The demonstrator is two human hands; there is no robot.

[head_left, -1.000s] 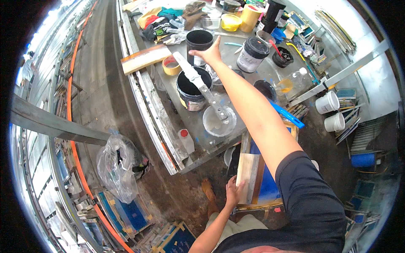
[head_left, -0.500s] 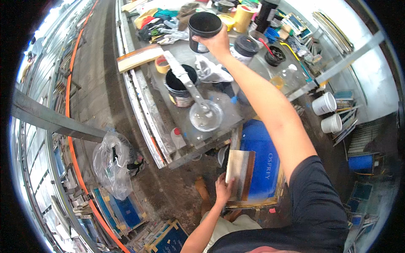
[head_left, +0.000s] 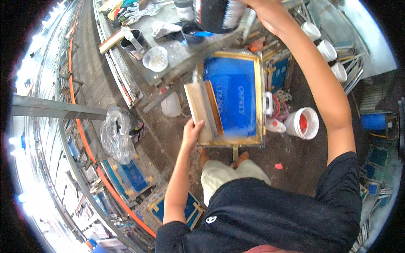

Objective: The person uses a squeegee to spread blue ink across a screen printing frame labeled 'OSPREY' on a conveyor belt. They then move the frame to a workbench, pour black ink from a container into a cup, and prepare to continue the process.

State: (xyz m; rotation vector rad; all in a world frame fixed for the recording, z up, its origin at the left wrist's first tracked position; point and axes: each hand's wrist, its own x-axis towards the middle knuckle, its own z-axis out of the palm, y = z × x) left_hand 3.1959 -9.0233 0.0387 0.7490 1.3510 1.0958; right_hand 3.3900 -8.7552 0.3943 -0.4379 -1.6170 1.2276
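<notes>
My left hand (head_left: pixel 193 132) is closed round the end of a wooden squeegee (head_left: pixel 201 109), which lies across the left side of a screen-printing frame (head_left: pixel 258 90). The frame has a wooden border and a blue mesh (head_left: pixel 231 111) with pale lettering. Up at the top edge, my right hand (head_left: pixel 268 12) grips a black tub (head_left: pixel 217 16) with a whitish label, held in the air near the table. Its fingers are partly out of view. What the tub holds cannot be seen.
On the table (head_left: pixel 179 63) stand a clear tub (head_left: pixel 155 59), an open dark pot (head_left: pixel 134 44) and another squeegee (head_left: pixel 111 42). A white bucket (head_left: pixel 302 123) with red inside stands on the floor at right. A plastic bag (head_left: pixel 116 135) hangs at left.
The black tub in my right hand has moved from above the table toward the right and nearer. The view has shifted, bringing the whole printing frame into sight. My left hand keeps the squeegee.
</notes>
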